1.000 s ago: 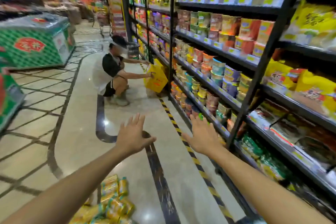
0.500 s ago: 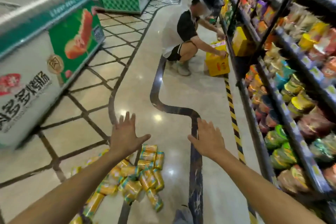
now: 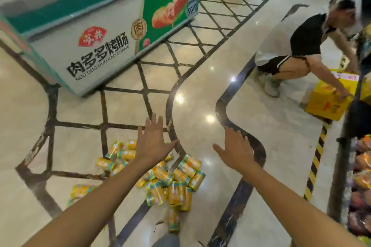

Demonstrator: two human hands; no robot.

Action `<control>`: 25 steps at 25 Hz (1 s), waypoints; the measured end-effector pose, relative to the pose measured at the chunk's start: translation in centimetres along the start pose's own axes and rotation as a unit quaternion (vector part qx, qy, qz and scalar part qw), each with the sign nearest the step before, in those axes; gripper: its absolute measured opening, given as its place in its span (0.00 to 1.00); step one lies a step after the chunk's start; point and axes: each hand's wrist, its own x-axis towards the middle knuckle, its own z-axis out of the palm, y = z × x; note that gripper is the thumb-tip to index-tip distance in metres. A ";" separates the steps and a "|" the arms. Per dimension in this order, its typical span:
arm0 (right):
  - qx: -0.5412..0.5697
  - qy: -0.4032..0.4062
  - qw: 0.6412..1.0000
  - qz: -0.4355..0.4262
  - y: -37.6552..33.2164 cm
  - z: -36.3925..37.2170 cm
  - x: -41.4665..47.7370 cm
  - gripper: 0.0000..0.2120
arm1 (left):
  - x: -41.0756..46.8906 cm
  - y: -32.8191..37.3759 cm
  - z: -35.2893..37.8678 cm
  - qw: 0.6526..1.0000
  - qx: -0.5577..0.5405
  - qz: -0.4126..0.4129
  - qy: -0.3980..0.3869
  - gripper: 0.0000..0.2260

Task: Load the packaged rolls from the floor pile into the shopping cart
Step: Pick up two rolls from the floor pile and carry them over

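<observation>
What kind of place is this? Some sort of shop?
Most likely a supermarket aisle: a branded chest freezer stands on the polished tile floor, stocked shelves line the right edge, and packaged rolls lie piled below.

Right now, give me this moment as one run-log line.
left hand open, empty | right hand open, empty | packaged rolls piled on floor | cart not in view

Rolls point(image 3: 160, 182) on floor point(image 3: 200, 70) — freezer point(image 3: 86, 32) behind, shelving point(image 3: 361, 176) seemingly right
</observation>
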 end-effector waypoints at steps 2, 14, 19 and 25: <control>-0.025 -0.013 0.999 -0.030 -1.8 0.7 2.5 0.36 | 1.3 -1.6 0.9 1.000 -0.010 -0.026 -0.012 0.43; -0.147 -0.146 0.953 -0.222 -1.2 8.2 25.9 0.34 | 10.3 -0.8 15.9 0.943 -0.104 -0.309 -0.063 0.43; -0.154 -0.200 0.931 -0.262 1.4 16.4 33.7 0.35 | 14.3 2.6 27.5 0.893 -0.195 -0.400 -0.067 0.43; -0.136 -0.264 0.917 -0.267 4.5 30.8 38.5 0.34 | 16.7 0.9 43.3 0.827 -0.252 -0.499 -0.054 0.43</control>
